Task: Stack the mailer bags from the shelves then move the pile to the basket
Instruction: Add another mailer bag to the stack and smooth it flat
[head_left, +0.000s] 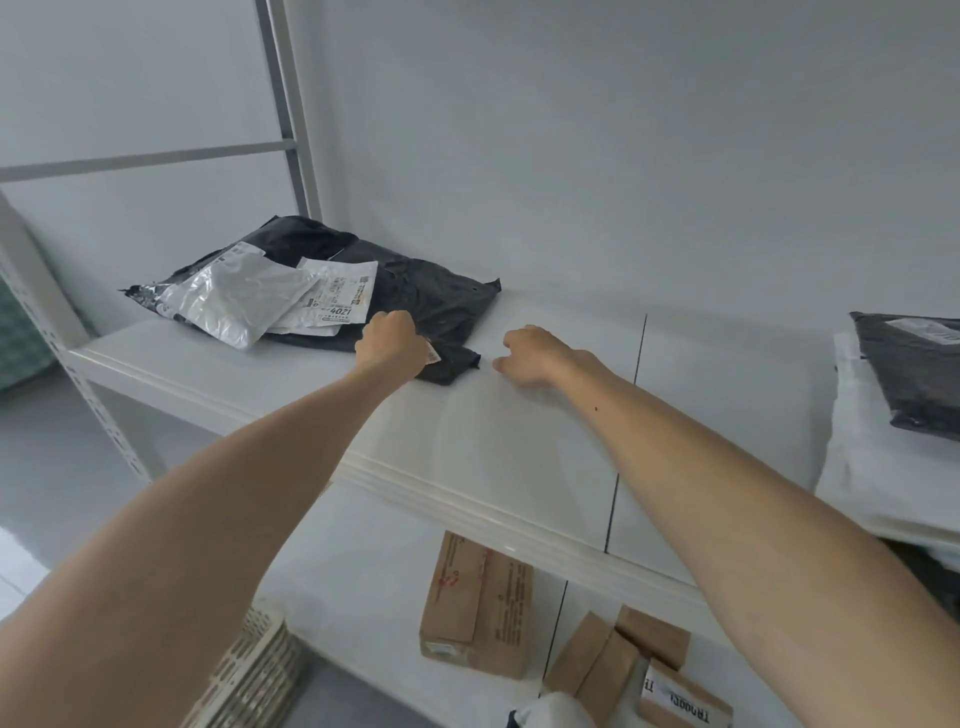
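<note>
While the black mailer bag (415, 296) lies on the shelf (519, 441) under a silver mailer (234, 301), its near corner is gripped by the left hand (392, 340). The right hand (535, 356) (loosely curled, empty) is best slid underneath for support.

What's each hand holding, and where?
The left hand grips the black mailer bag at its near edge; the right hand holds nothing.

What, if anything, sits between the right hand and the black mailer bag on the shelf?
Nothing visible. Only a strip of bare shelf separates the right hand from the black mailer bag, whose near corner the left hand grips.
</note>
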